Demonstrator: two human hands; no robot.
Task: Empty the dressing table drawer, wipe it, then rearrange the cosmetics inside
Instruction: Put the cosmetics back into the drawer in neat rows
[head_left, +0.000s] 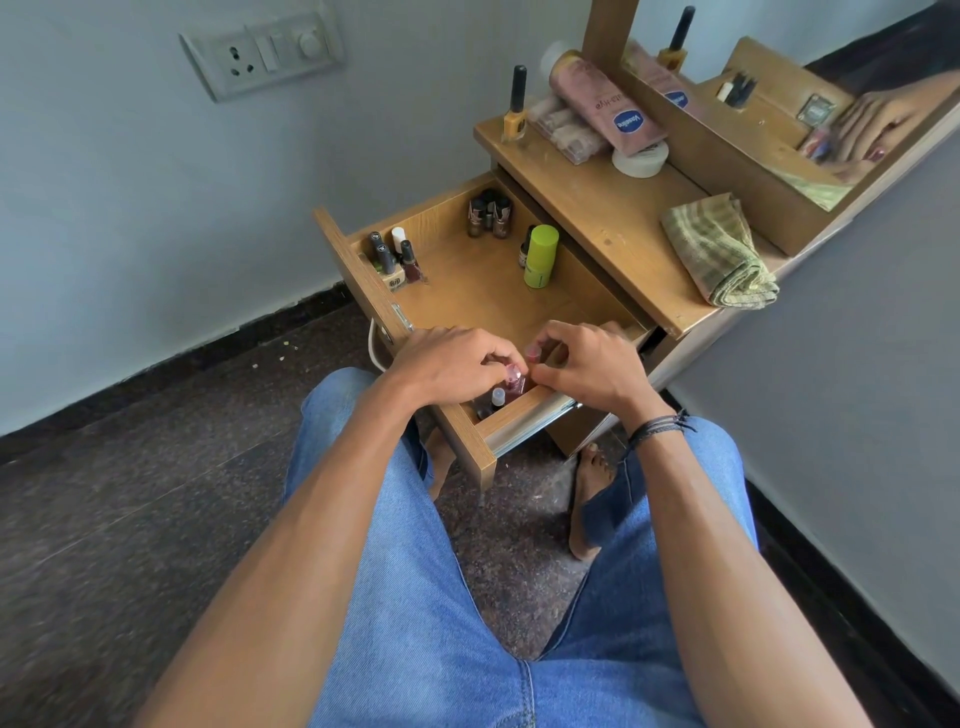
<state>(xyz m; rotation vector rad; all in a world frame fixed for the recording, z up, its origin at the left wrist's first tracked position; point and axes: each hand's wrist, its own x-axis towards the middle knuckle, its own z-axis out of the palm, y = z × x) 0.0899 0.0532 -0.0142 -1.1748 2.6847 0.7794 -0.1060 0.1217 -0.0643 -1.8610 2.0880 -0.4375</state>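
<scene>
Drawer (467, 296): pulled fully out of the dressing table at the centre of the frame, with cosmetics standing in separate groups along its walls. Upper left corner of the drawer: a cluster of nail polish bottles (396, 257), upright and touching one another. Far corner, towards the top of the frame: a tight group of small dark bottles (488, 212), upright. Right wall: a green tube (541, 255) standing on end, with one small bottle (526, 248) just behind it. Lower corner, nearest the person: several small bottles, among them a clear-capped bottle (498, 397). Both hands are inside this corner. The left hand (452, 364) has its fingers (496, 358) curled down onto a pink-capped bottle (514, 372), gripping its top. The right hand (587, 364) has finger and thumb pinched on a second small bottle (532, 353), close beside the first. How much of either bottle sits on the drawer floor cannot be told. Surface (613, 208) above the drawer: a yellow bottle (515, 111) upright at the far left corner, a clear box (566, 132) of small items, a pink lotion bottle (608, 104) lying tilted across the box, a white round tub (640, 158) under its cap end, and a folded checked cloth (719, 252) at the right edge. A mirror (779, 88) stands behind these.
</scene>
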